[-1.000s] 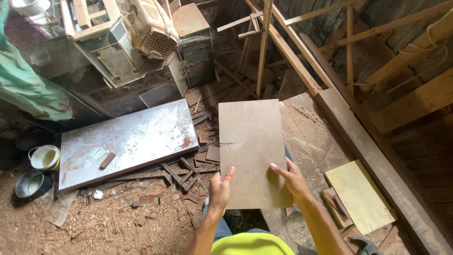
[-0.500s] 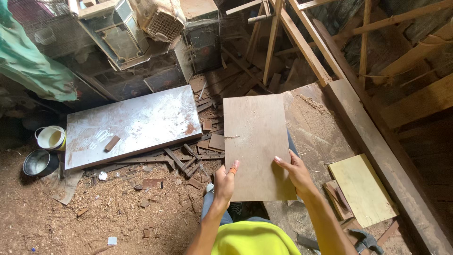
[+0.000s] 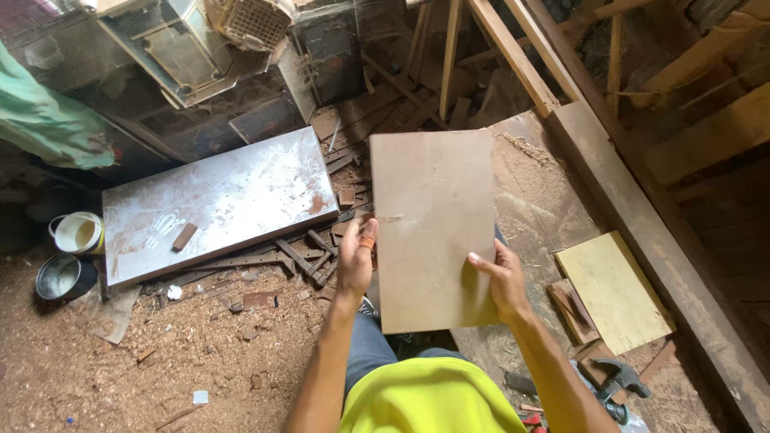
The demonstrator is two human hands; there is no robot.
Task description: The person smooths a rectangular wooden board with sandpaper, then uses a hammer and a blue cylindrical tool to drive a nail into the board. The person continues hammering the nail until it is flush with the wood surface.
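Head view showed my left hand point(image 3: 355, 258) and right hand point(image 3: 495, 281) clamped on the brown board point(image 3: 433, 224), held upright at twelve o'clock from my lap; it seemed stiff, light, best gripped by its side edges

A rough woodworking shed or carpentry workshop is showing here. Sawdust and wood shavings are covering the dirt floor point(image 3: 120, 377), and short dark offcuts of wood point(image 3: 309, 256) are lying scattered beside a long grey scuffed flat panel point(image 3: 224, 200). Bare timber beams and slats point(image 3: 513, 56) are leaning along the rough wall. A black-headed hammer point(image 3: 613, 375) is lying near a pale yellow square plywood sheet point(image 3: 613, 289), and two round paint pots point(image 3: 68, 256) are sitting at the left.
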